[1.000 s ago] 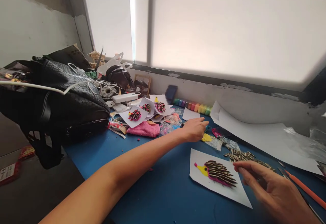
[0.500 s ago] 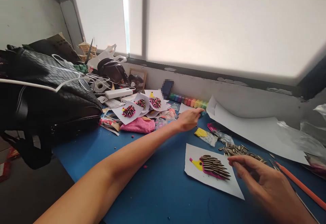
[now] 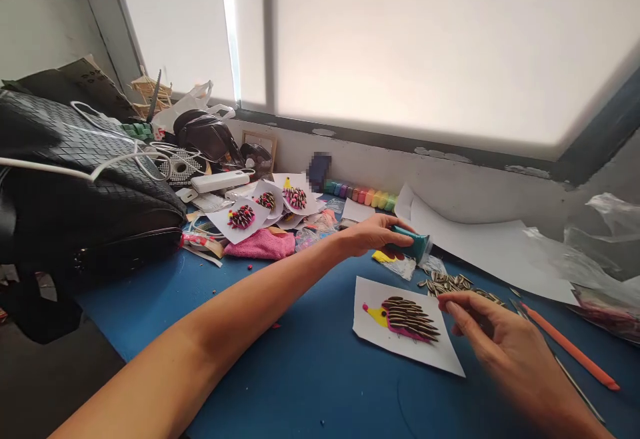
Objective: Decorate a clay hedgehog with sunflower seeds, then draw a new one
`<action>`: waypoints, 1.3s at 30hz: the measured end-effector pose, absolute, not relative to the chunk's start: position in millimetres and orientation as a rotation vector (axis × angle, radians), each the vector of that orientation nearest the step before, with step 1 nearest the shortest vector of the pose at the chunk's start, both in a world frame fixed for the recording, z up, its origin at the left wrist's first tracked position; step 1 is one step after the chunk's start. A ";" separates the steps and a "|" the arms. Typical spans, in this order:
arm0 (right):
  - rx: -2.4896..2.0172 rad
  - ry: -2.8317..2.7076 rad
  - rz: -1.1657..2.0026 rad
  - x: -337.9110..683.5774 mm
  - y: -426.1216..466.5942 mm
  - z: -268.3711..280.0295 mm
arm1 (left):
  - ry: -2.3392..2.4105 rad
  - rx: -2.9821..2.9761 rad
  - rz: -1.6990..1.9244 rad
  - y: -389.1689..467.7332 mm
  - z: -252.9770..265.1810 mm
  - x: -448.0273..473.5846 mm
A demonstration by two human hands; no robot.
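Note:
My left hand reaches across the blue table with its fingers wrapped round a teal packet that has a clear plastic end. It is held above the table, near a yellow clay packet. Below lies a white paper card bearing a hedgehog with a yellow face, pink nose and sunflower-seed spines. Thumb and forefinger of my right hand pinch together beside the card's right edge; whether anything is between them is hidden. A pile of striped sunflower seeds lies just behind this hand.
Several finished hedgehog cards lie by a pink cloth at the left. A black bag crowds the left edge. Coloured clays line the wall. White sheets, an orange stick and clear plastic are at the right.
My left hand has drawn the teal packet away from the back, now showing it in full over the yellow packet. My right hand stays beside the card. The view has shifted slightly.

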State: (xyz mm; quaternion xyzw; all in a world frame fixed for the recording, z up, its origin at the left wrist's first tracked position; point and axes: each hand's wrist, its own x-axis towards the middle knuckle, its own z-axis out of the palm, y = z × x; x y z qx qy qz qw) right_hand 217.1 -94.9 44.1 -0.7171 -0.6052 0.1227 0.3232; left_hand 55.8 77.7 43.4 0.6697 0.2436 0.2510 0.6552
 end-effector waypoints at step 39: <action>-1.847 -1.421 0.419 223.0 -88.3 42.7 | 1.024 2.884 0.343 93.3 14.9 47.9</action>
